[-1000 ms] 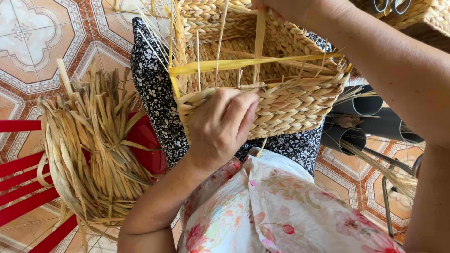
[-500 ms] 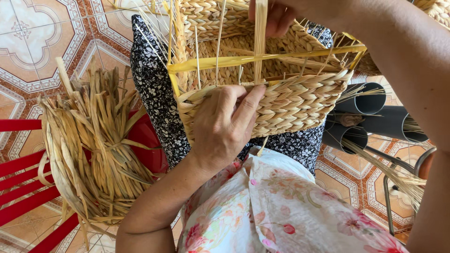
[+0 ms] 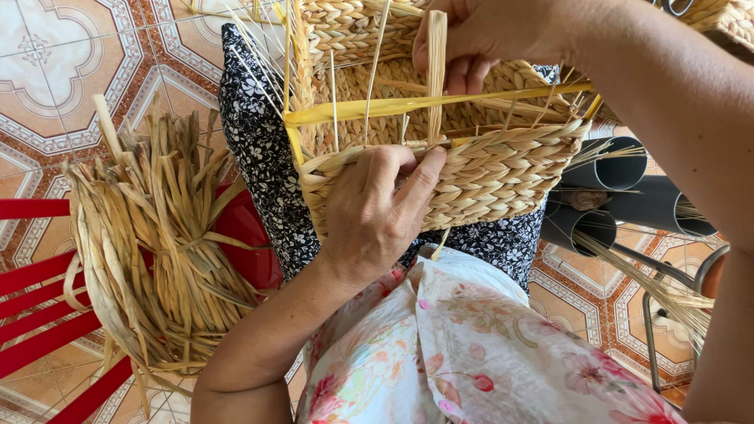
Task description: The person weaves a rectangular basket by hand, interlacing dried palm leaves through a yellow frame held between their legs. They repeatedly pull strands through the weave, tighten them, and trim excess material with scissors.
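The flat straw strip (image 3: 436, 74) stands upright across the mouth of the woven basket (image 3: 503, 177), which rests on your lap. Your right hand (image 3: 479, 35) pinches the strip's top end between thumb and fingers, just above the yellow frame bar (image 3: 440, 102). Your left hand (image 3: 377, 212) is closed on the near wall right below, thumb pressed to the braided rim where the strip enters the weave.

Keep the strip taut and flat between the two grips; a twist here would likely show in the braid. Hold the thumb firm on the rim so that the row stays tight.

Inside the basket you can see only thin upright stakes (image 3: 369, 86) and the far braided wall. Left of your lower hand, a bundle of dried straw (image 3: 157, 251) lies on a red chair (image 3: 39, 306). Right of it lie dark pipes (image 3: 628, 196), their hollows too dim to tell.
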